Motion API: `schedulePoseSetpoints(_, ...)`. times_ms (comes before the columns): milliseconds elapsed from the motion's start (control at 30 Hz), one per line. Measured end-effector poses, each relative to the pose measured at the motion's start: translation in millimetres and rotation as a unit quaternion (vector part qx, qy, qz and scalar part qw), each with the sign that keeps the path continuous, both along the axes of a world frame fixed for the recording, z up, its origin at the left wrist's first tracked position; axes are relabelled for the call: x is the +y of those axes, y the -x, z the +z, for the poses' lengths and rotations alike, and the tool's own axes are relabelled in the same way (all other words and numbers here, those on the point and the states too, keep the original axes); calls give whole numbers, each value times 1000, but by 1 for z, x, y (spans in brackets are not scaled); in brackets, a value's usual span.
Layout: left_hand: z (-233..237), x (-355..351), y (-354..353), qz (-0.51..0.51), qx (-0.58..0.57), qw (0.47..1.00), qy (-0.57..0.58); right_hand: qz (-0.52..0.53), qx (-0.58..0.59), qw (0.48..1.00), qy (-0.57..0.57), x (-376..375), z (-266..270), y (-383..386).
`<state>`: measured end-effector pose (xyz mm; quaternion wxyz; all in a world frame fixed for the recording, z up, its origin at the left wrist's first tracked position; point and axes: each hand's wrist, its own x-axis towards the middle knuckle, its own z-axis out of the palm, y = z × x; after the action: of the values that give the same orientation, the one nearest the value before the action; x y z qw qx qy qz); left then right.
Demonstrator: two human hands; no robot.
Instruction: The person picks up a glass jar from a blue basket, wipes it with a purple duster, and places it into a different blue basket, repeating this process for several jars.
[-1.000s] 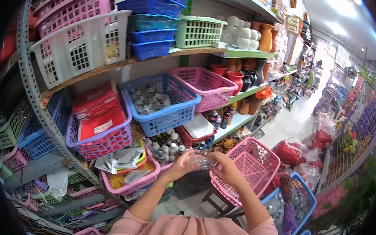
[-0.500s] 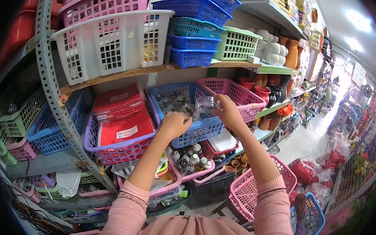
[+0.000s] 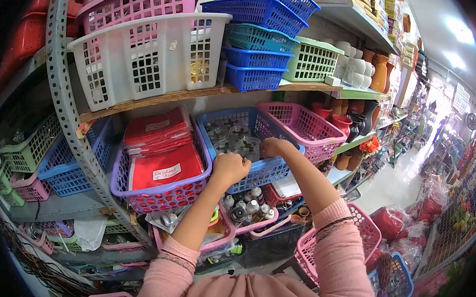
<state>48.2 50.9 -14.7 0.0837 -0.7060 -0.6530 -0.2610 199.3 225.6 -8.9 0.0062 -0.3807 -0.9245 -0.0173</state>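
A blue basket [image 3: 258,175] on the middle shelf holds several clear containers [image 3: 237,135] with dark shapes on them. At the basket's near left rim is my left hand [image 3: 230,169], its fingers curled closed; what they hold, if anything, is hidden. My right hand [image 3: 275,147] reaches down inside the right part of the same basket, beside the clear containers, and its fingertips are hidden. To the left stands a purple basket [image 3: 162,190] with red packets [image 3: 161,149] in plastic. A pink basket [image 3: 304,128] sits against the blue one on the right.
Above, a wooden shelf edge [image 3: 159,103] carries a white basket [image 3: 148,56] and stacked blue trays [image 3: 256,78]. A perforated metal post [image 3: 69,94] rises at the left. Below are small bottles [image 3: 252,206] and a pink basket [image 3: 307,256]. Red bagged goods [image 3: 389,223] lie on the right.
My right hand has lowered into the blue basket; the clear container it held up is no longer visible in it. My left hand has moved slightly toward the near rim. The view has shifted a little.
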Motion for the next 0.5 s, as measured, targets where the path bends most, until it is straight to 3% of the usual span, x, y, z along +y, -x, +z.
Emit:
schedulePoseSetpoints(167, -2, -1, 2, 6, 3, 1000, -3, -64, 73, 995, -36, -2, -10, 9)
schedulePoseSetpoints(300, 0, 0, 2, -5, -9, 1000, 8, -95, 155, 983, 4, 11, -11, -2)
schedulePoseSetpoints(367, -1, -1, 2, -4, -8, 1000, 16, -29, 30, 990, 134, 1, 9, -6)
schedulePoseSetpoints(500, -1, 0, 3, -10, -9, 1000, 7, 49, 53, 992, 104, 9, 5, -10)
